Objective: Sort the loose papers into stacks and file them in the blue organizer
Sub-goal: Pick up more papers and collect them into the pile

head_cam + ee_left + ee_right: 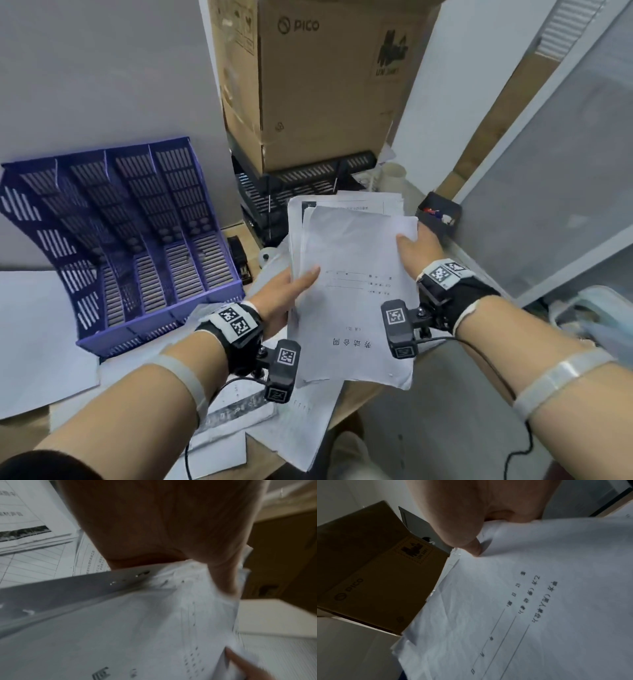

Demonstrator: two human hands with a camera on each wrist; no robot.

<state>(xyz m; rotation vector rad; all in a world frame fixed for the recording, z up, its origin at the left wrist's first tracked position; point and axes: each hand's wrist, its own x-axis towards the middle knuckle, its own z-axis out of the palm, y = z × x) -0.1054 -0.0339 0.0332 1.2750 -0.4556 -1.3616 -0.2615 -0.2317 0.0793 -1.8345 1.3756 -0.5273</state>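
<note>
Both hands hold a thick stack of white printed papers (352,294) above the desk, right of centre in the head view. My left hand (287,284) grips its left edge, thumb on top. My right hand (416,246) grips the far right edge, thumb on the top sheet. The stack (530,601) fills the right wrist view, with the thumb pressed on it. In the left wrist view the stack (137,628) lies under my palm. The blue organizer (130,240), with several slots that look empty, stands at the left.
More loose papers (274,421) lie on the desk under my arms. A black mesh tray (284,192) stands behind the stack with a cardboard box (318,78) on it. A stapler (239,257) sits beside the organizer. A small black holder (438,212) is at right.
</note>
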